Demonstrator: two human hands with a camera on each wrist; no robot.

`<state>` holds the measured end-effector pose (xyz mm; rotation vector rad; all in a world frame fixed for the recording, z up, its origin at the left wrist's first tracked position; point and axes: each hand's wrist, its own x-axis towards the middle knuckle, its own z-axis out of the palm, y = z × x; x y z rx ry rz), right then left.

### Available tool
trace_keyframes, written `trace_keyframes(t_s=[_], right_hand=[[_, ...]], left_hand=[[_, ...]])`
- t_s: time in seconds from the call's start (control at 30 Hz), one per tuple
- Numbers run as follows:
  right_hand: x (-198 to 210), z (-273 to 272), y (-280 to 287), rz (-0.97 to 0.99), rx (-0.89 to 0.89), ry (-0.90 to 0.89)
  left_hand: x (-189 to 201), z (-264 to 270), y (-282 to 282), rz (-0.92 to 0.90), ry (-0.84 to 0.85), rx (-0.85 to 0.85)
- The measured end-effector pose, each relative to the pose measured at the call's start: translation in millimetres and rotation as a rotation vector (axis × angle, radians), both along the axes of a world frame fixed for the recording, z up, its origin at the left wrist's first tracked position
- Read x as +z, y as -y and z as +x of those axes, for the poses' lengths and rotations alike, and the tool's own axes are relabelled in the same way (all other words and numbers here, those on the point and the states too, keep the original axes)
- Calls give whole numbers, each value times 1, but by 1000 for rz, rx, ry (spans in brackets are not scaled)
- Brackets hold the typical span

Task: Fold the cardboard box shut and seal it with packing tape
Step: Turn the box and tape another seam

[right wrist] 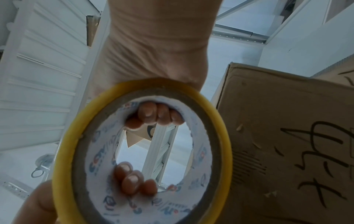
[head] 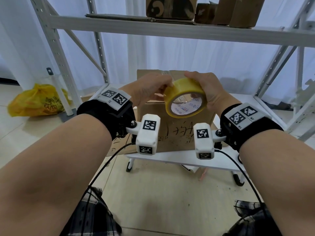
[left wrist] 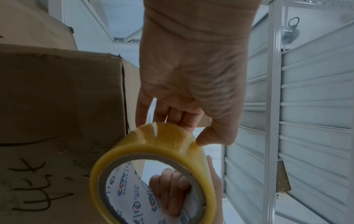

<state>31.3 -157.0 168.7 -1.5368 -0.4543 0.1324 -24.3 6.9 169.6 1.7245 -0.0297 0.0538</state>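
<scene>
A brown cardboard box [head: 179, 132] [left wrist: 57, 98] [right wrist: 287, 121] with black handwriting on its near side stands on a low white table [head: 170, 156]. Its top looks folded flat, though my hands hide most of it. A strip of clear tape shows at its far edge. I hold a yellow packing tape roll [head: 184, 86] [left wrist: 153, 141] [right wrist: 63, 151] in the air above the box's near top edge. My right hand [head: 204, 84] [right wrist: 153, 45] grips the roll from the right, its fingers curled into the core. My left hand [head: 167, 86] [left wrist: 191, 75] pinches the roll's left side, thumb tip on the outer tape surface.
A yellow plastic bag [head: 37, 103] lies on the floor at the left. White metal shelving [head: 170, 29] surrounds the table, and its upper shelf carries several cardboard boxes [head: 170, 7]. Flat cardboard [head: 119, 147] lies by the box's lower left. Tiled floor lies in front of the table.
</scene>
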Motion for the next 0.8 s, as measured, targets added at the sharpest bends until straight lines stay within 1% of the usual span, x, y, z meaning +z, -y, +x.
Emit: trace_keyframes(t_s=[0.13, 0.27, 0.4, 0.53, 0.67, 0.7, 0.8], right_hand=[[-2, 3, 1, 9, -22, -10], [-2, 4, 3, 18, -42, 3], [-1, 1, 3, -21, -49, 48], [-2, -2, 3, -58, -32, 77], [-1, -1, 3, -8, -76, 19], [-1, 0, 4, -2, -87, 9], [-1, 0, 5, 29, -90, -5]], left_hand=[[-1, 2, 2, -64, 21, -3], [-2, 3, 3, -78, 26, -59], [-4, 5, 3, -72, 39, -67], [-7, 3, 4, -47, 49, -126], [-11, 4, 5, -30, 73, -112], [-11, 4, 6, -47, 80, -102], [-8, 5, 10, -175, 50, -39]])
